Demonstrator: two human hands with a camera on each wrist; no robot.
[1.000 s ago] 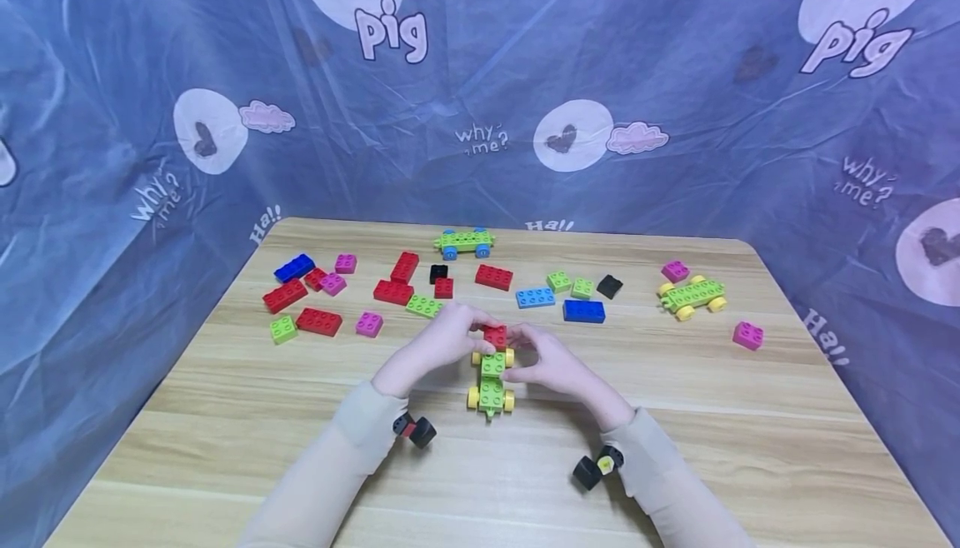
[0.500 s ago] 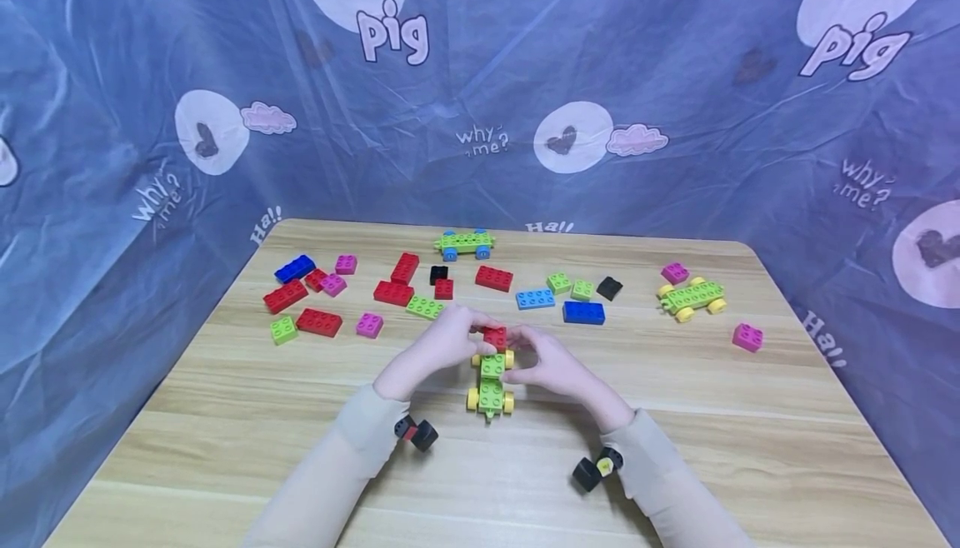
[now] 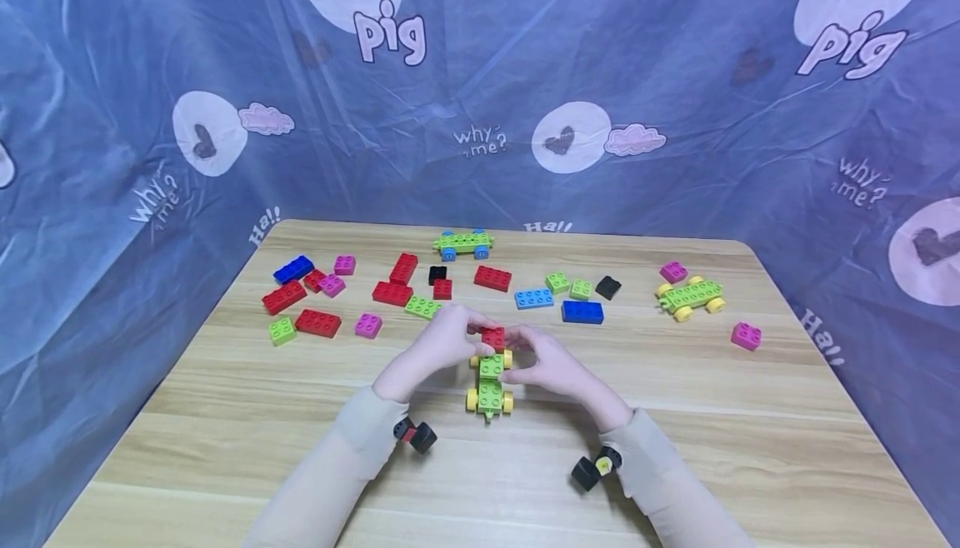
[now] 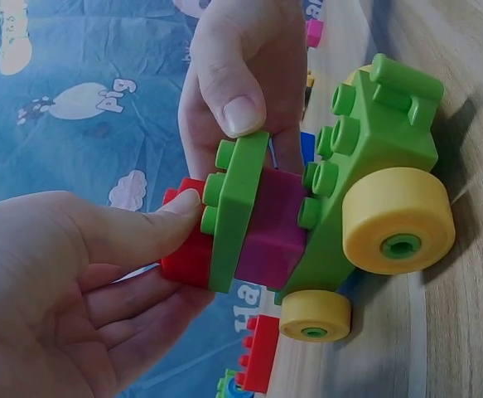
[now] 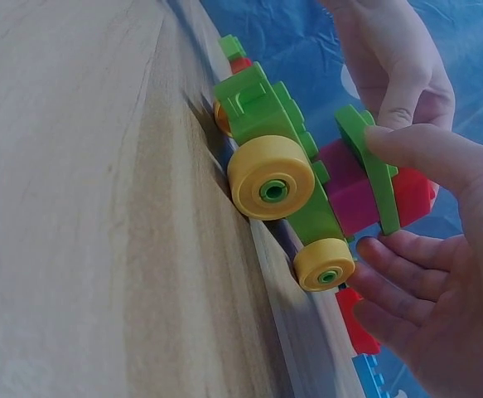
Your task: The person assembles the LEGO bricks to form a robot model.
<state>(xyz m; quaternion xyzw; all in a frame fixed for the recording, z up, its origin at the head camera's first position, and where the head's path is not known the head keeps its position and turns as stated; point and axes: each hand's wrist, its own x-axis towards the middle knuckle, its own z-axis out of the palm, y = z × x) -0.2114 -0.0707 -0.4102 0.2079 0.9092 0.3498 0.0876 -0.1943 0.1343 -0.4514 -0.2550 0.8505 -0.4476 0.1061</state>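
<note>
A light green wheeled toy car base (image 3: 490, 398) with yellow wheels stands on the table between the hands. On its studs sits a magenta brick (image 4: 272, 228), topped by a thin light green brick (image 4: 239, 220). The far end of that green piece carries a red brick (image 3: 493, 339). My left hand (image 3: 446, 337) pinches the red brick, thumb on the near side and fingers behind it. My right hand (image 3: 551, 362) holds the thin green brick, thumb at its near end and fingers toward its far end, as the right wrist view shows.
Red bricks (image 3: 318, 322), a dark blue brick (image 3: 582, 311) and other loose bricks lie across the back half of the table (image 3: 225, 448). A blue-wheeled base (image 3: 463, 243) stands at the back, and a second yellow-wheeled base (image 3: 692, 295) at the right.
</note>
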